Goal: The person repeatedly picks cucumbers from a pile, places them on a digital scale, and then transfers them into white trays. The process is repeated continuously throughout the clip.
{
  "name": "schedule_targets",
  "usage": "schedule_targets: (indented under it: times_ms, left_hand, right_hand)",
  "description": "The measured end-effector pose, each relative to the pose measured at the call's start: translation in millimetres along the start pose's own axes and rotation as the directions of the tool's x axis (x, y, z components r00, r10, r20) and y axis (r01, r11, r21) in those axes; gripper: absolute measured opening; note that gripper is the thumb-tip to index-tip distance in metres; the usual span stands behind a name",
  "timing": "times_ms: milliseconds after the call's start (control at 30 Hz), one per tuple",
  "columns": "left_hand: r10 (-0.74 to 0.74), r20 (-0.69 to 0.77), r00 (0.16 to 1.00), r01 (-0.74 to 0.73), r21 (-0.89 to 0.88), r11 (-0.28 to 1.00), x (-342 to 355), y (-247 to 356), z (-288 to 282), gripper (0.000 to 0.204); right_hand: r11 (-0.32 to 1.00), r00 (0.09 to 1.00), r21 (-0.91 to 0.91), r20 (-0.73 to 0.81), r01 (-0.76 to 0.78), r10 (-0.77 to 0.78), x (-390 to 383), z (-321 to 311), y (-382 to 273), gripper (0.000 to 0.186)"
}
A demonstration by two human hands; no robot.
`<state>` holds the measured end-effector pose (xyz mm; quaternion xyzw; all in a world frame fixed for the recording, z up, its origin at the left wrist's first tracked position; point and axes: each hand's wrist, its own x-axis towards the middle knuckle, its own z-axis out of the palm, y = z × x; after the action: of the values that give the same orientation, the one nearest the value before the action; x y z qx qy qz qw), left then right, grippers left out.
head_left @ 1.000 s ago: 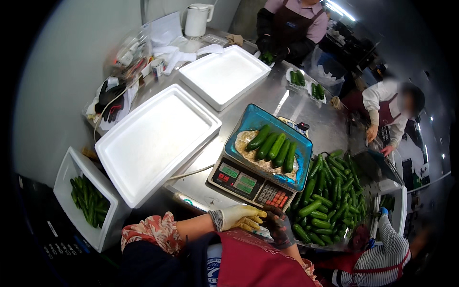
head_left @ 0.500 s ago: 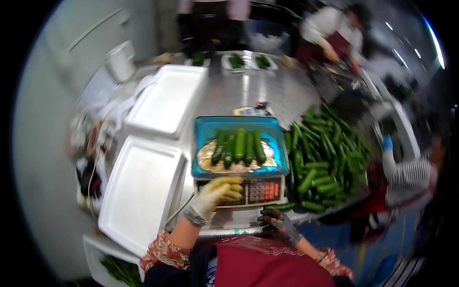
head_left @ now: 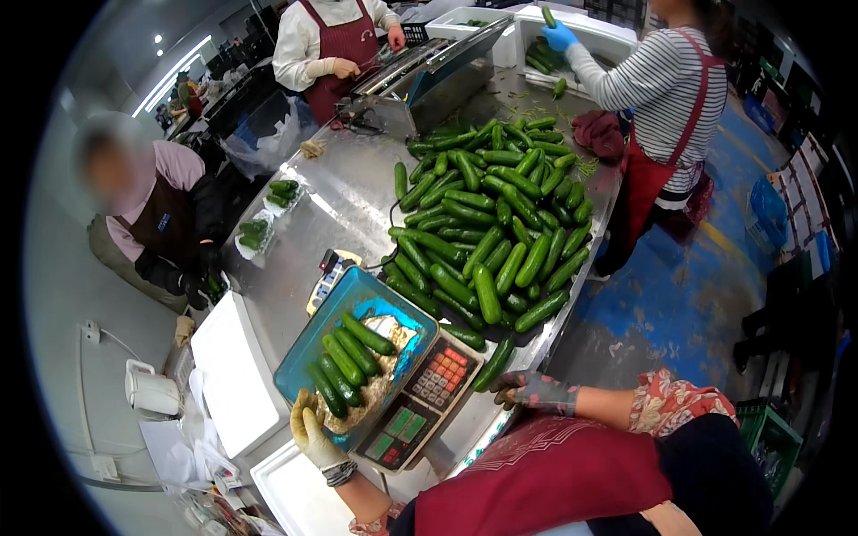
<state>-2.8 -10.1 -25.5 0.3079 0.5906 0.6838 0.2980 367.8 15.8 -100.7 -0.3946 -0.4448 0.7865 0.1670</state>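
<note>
Several green cucumbers (head_left: 356, 351) lie side by side in the blue tray (head_left: 299, 350) of a digital scale (head_left: 413, 438). My left hand (head_left: 315, 438), in a pale yellow glove, is at the tray's near-left corner, its fingers raised beside the nearest cucumbers and grasping none. In a dark grey glove with pink patches, my right hand (head_left: 536, 393) is by the table's front edge with its fingers loosely apart. Just beyond its fingertips lies a single cucumber (head_left: 494, 364); whether they touch it I cannot tell. A large heap of cucumbers (head_left: 483, 210) covers the table behind the scale.
White trays (head_left: 234, 375) stand left of the scale. Two small packs of cucumbers (head_left: 255, 234) sit farther back on the metal table (head_left: 335, 201). Three people work around it; one in striped sleeves (head_left: 684, 89) holds a cucumber over a white foam box (head_left: 608, 31).
My view has swung toward the right. My left hand has moved from in front of the scale's panel to the tray's corner. My right hand stays near the table's front edge.
</note>
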Motion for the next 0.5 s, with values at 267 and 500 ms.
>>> schedule_targets:
  times_ms: [267, 500]
  left_hand:
    - [-0.038, -0.091, 0.995, 0.04, 0.018, 0.999, -20.9, 16.8, -2.0, 0.028]
    - [-0.036, -0.106, 0.994, 0.044, 0.08, 0.996, -33.5, 26.0, 18.8, 0.029]
  right_hand:
    - [1.0, 0.995, -0.018, 0.093, 0.023, -0.021, 24.1, -11.4, -7.1, 0.041]
    - [0.988, 0.994, -0.132, 0.085, 0.081, -0.07, 27.4, -24.7, -28.9, 0.038]
